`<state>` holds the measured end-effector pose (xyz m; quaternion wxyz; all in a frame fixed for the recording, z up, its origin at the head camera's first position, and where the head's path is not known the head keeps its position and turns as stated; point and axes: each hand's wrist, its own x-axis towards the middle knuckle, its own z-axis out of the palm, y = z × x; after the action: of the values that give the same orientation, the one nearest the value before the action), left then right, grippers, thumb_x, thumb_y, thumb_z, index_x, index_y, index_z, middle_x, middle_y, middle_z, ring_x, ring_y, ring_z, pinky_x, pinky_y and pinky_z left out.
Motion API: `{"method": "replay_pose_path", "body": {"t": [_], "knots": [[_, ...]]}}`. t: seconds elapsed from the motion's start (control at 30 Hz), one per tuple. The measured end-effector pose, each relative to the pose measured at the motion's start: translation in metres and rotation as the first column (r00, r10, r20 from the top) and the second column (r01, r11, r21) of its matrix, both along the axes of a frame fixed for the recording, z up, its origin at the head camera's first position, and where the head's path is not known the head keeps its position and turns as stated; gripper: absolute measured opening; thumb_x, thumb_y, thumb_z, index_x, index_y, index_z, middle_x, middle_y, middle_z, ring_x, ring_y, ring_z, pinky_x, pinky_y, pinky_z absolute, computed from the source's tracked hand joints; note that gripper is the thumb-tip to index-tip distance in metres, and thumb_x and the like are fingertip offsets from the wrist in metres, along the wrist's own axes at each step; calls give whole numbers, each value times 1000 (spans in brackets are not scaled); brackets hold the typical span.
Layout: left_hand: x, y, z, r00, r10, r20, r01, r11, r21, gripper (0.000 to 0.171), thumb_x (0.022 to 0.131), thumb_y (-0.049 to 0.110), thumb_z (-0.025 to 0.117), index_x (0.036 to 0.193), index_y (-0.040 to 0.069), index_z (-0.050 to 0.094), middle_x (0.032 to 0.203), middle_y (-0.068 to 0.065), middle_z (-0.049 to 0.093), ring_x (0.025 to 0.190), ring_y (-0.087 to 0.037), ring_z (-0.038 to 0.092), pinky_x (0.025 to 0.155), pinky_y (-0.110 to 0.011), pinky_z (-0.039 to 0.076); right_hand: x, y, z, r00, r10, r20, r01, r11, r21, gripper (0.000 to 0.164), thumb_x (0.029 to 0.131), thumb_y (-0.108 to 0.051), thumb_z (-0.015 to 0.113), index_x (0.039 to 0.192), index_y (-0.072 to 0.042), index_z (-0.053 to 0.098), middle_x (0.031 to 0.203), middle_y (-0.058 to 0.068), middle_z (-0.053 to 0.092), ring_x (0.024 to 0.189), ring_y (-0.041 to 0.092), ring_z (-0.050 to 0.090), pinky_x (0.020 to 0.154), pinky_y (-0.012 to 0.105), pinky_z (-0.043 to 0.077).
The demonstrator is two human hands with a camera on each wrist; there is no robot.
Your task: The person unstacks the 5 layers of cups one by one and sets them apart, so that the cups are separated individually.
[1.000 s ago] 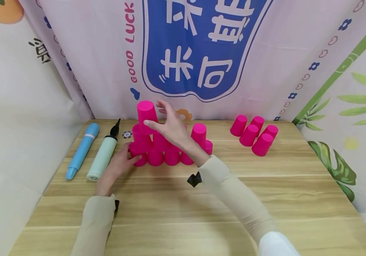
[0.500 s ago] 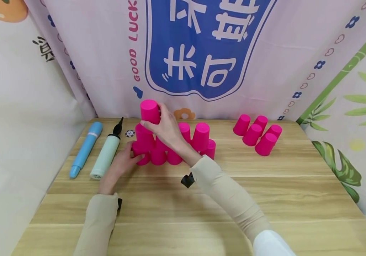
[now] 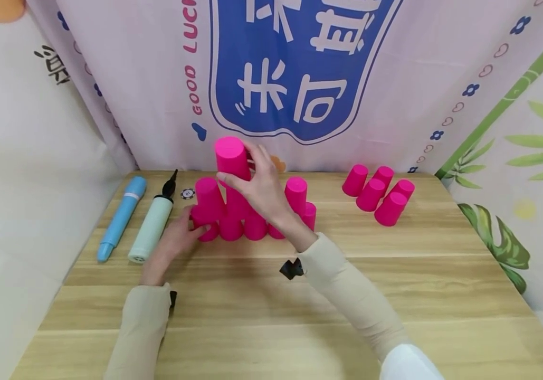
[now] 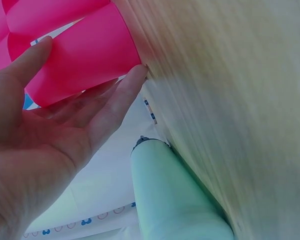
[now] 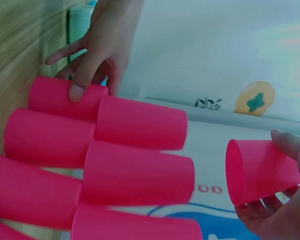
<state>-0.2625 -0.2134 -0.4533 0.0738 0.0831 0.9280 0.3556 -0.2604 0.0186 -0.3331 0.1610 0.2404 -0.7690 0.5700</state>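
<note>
My right hand [image 3: 267, 192] grips an upside-down pink cup [image 5: 262, 167], thumb on the near side and fingers behind. In the right wrist view, a gap shows between this cup and the second-row cups [image 5: 140, 172]. Below is a two-row stack of upside-down pink cups, with several bottom-row cups [image 3: 231, 228] standing side by side. At the left end of that row, my left hand [image 3: 173, 241] holds the outermost cup [image 4: 90, 52] between thumb and fingers. My right hand and forearm hide part of the stack in the head view.
Several more upside-down pink cups [image 3: 371, 195] stand grouped at the back right. A pale green hand pump [image 3: 151, 229] and a blue pump-like tube [image 3: 122, 219] lie left of the stack. A small round chip [image 3: 188, 193] lies behind my left hand. Printed cloth [image 3: 157, 105] hangs behind the table.
My right hand's fingers have closed around the top cup, raised it off the second row and moved it a little to the right. My left hand stays at the end cup.
</note>
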Motion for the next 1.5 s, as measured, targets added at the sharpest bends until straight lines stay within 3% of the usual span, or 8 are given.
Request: {"method": "replay_pose_path", "body": {"t": [0.17,0.4,0.57,0.67,0.83,1.03,1.23,1.5], "knots": [[-1,-2,3,1000,8,1,-8,1000,-12,72,97,30,56,149,-2,17,137,-31,46,124,-48,45,100,-57,40,9,26,1,999,-46,-21,45,999,-19,69,81,-28,78,140,-16,46,124,0,51,114,13,51,92,29,49],[-3,-6,5,1000,11,-3,-11,1000,-16,72,98,29,56,149,-2,16,137,-31,45,124,-48,45,100,-57,40,15,63,4,986,-154,-59,147,984,-104,64,81,-17,78,138,-13,50,123,6,51,115,16,52,92,33,49],[-4,-5,7,1000,8,-6,-8,1000,-11,72,98,30,56,149,-3,16,139,-31,44,126,-48,43,101,-58,39,17,88,5,967,-249,-46,242,963,-116,64,81,-9,77,138,-6,48,123,13,50,118,22,49,94,37,47],[-3,-5,8,1000,7,-11,-7,1000,-16,73,98,30,56,149,-3,16,139,-32,43,126,-49,43,102,-58,38,13,105,-1,944,-324,-59,316,941,-120,63,81,-15,78,137,-9,51,120,11,52,115,19,50,93,35,47],[-3,-5,8,1000,9,-27,-10,1000,-19,72,97,29,57,148,-3,17,137,-32,45,124,-48,44,101,-58,39,-7,135,-25,888,-460,-1,456,880,-129,61,80,-32,79,134,-15,54,117,7,52,108,20,54,88,31,49],[-2,-5,8,1000,1,-14,-2,1000,-11,73,97,29,57,148,-4,17,137,-32,44,125,-48,44,102,-57,39,-30,162,-64,826,-559,75,562,827,-16,62,80,-29,79,133,-7,54,119,15,52,109,27,53,92,37,47],[-3,-3,6,1000,0,0,0,1000,-13,72,98,29,56,148,-4,17,138,-32,43,126,-49,42,103,-58,37,-44,183,-96,783,-602,155,586,799,137,67,82,-26,77,137,-2,48,126,20,53,113,31,52,99,41,43],[-1,0,2,1000,0,16,0,1000,-6,71,98,28,56,147,-5,18,136,-32,45,124,-48,46,101,-56,40,-51,202,-120,744,-632,217,581,772,256,65,83,-23,76,135,1,47,125,21,55,113,34,54,99,43,44]]}}
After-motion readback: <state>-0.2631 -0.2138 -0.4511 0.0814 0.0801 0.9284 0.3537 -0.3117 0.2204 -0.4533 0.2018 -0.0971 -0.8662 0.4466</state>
